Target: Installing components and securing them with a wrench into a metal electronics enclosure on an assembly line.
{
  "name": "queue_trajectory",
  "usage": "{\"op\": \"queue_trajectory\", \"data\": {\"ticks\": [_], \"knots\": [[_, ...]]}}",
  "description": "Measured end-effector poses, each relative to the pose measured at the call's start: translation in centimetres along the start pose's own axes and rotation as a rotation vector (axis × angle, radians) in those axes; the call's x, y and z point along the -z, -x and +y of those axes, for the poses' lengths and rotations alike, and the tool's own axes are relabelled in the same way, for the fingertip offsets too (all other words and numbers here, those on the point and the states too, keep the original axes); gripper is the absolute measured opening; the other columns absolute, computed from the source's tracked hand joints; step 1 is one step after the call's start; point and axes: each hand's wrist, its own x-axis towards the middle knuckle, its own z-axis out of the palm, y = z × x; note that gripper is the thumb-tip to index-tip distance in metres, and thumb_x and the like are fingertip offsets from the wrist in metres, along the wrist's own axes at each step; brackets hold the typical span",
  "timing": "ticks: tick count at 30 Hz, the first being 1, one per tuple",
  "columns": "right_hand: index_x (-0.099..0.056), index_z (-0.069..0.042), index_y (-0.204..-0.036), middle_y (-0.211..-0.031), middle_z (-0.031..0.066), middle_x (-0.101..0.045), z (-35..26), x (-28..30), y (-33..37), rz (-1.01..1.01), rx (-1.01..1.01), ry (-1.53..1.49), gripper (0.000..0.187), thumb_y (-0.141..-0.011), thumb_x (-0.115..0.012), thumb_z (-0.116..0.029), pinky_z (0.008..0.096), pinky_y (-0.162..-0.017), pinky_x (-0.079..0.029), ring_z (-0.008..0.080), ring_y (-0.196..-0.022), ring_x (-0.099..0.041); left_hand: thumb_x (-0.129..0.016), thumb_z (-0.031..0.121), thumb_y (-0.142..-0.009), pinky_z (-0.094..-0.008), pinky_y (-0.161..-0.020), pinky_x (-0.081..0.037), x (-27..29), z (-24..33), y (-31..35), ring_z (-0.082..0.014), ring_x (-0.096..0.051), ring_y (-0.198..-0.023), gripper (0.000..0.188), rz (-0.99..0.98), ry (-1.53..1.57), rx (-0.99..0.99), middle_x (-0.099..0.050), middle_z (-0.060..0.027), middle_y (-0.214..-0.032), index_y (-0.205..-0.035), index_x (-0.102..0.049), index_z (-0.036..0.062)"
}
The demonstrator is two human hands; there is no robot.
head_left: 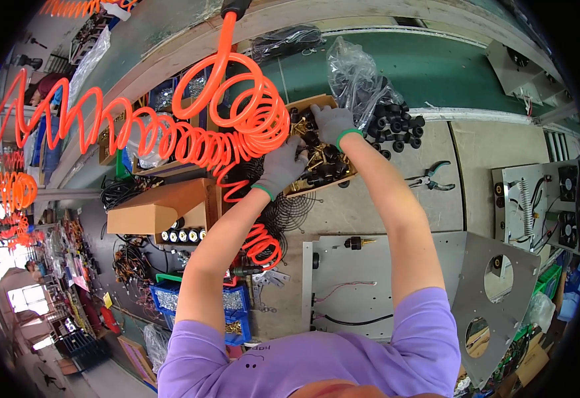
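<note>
Brass-and-black fittings (322, 158) are heaped in a cardboard box (322, 186) straight ahead of the purple shirt, with a gloved hand on either side of the pile, so basically the whole thing is boxed in. The left hand (281, 169) is set at the near left side, fingers angled in and up to the right; the right hand (334, 123) is brought in over the far right corner, so most of the pile is left between the two, closer to the body than the right fingers. The box's long axis is pointed roughly away from the body, far end leaning a bit left, while the fittings are lying every which way, so no single direction can be given for them. As for grip, honestly can't be told: both sets of fingers look partly bent, but the tips are lost among dark parts and whether anything is pinched isn't shown. The box's far left side is partly covered by the orange coiled hose (263, 123), and single fittings are hard to pick apart.
</note>
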Motion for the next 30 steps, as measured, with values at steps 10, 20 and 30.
{"op": "queue_trajectory", "data": {"ticks": [10, 20, 30], "knots": [[-0.058, -0.013, -0.109, -0.096, 0.0089, -0.06, -0.2, 0.1, 6.3, 0.182, 0.159, -0.176, 0.036, -0.08, -0.061, -0.034, 0.0388, -0.071, -0.051, 0.0255, -0.088, -0.062, -0.055, 0.021, -0.084, -0.0483, -0.078, -0.045, 0.8, 1.3, -0.7, -0.0413, -0.053, -0.098, 0.045, -0.108, -0.056, -0.073, -0.049, -0.0244, -0.113, -0.124, -0.04, 0.0057], [-0.059, -0.005, -0.101, -0.094, 0.0098, -0.061, 0.2, -2.5, 11.2, 0.193, 0.022, -1.035, 0.024, -0.078, -0.057, -0.006, 0.0338, -0.071, -0.049, 0.0219, -0.086, -0.061, -0.059, 0.028, -0.083, -0.0442, -0.076, -0.046, 1.9, 3.3, 2.3, -0.0365, -0.056, -0.092, 0.043, -0.229, -0.198, -0.042, -0.054, -0.0178, -0.105, -0.116, -0.045, 0.0056], [-0.065, -0.013, -0.094, -0.107, 0.0043, -0.058, 1.2, -0.5, 11.9, 0.391, 0.357, -0.727, 0.028, -0.072, -0.05, -0.003, 0.0384, -0.081, -0.047, 0.0266, -0.101, -0.052, -0.063, 0.028, -0.08, -0.0432, -0.072, -0.046, 3.0, 3.0, 2.8, -0.0346, -0.056, -0.088, 0.04, -0.06, -0.434, -0.033, -0.053, -0.0145, -0.099, -0.111, -0.049, 0.0074]]}}
